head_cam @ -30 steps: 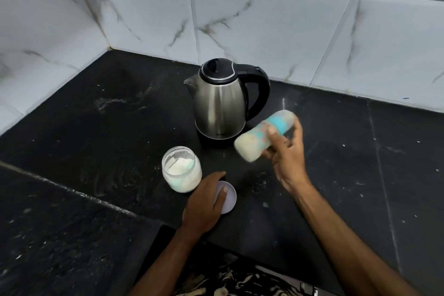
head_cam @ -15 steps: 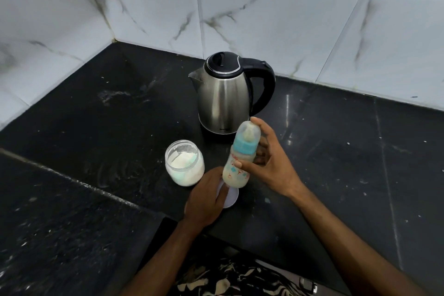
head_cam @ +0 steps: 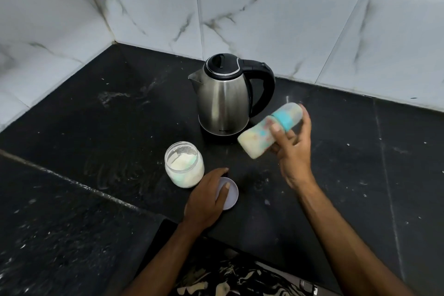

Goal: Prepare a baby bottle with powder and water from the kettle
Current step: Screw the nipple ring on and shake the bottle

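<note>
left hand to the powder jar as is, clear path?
Probably yes. The left hand rests on the lid right beside the open powder jar, with only bare counter between them. The right hand holds the bottle well clear.

The kettle (head_cam: 222, 101) carries a small line of lettering near its base, probably a brand name, too small to read.

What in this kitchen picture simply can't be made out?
- Baby bottle, head view: motion blur smears its print and its liquid level.
- Kettle: the closed lid and steel wall hide any water; the small lettering near its base is too small to read.
- Round lid: the left hand rests on it and covers about half.
- Right hand: its palm is behind the bottle.
- Powder jar: label blurred.
</note>
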